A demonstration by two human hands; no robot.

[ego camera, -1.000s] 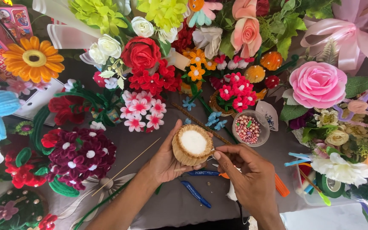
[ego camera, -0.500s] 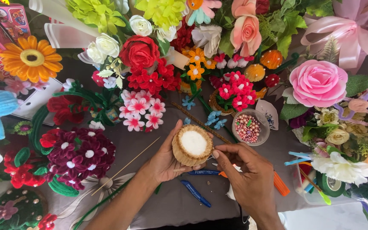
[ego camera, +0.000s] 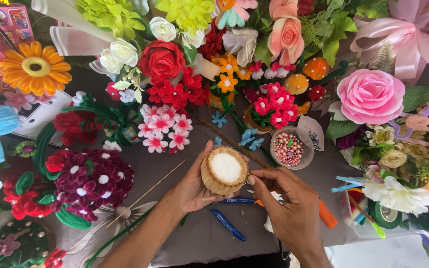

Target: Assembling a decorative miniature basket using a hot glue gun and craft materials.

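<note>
My left hand (ego camera: 193,184) holds a small round tan pot (ego camera: 224,172) filled with white foam, its open top facing up. My right hand (ego camera: 290,213) pinches at the pot's right rim with thumb and forefinger; whether something thin is between those fingers cannot be told. Both hands hover over a grey cloth (ego camera: 194,233) near its front edge. A clear cup of pink beads (ego camera: 288,148) stands just right of the pot.
Handmade flowers ring the cloth: dark red ones (ego camera: 90,181) at left, pink-white ones (ego camera: 162,131), a red rose (ego camera: 161,59), a big pink rose (ego camera: 371,96). A thin wooden skewer (ego camera: 147,193), blue sticks (ego camera: 227,224) and an orange piece (ego camera: 327,213) lie near my hands.
</note>
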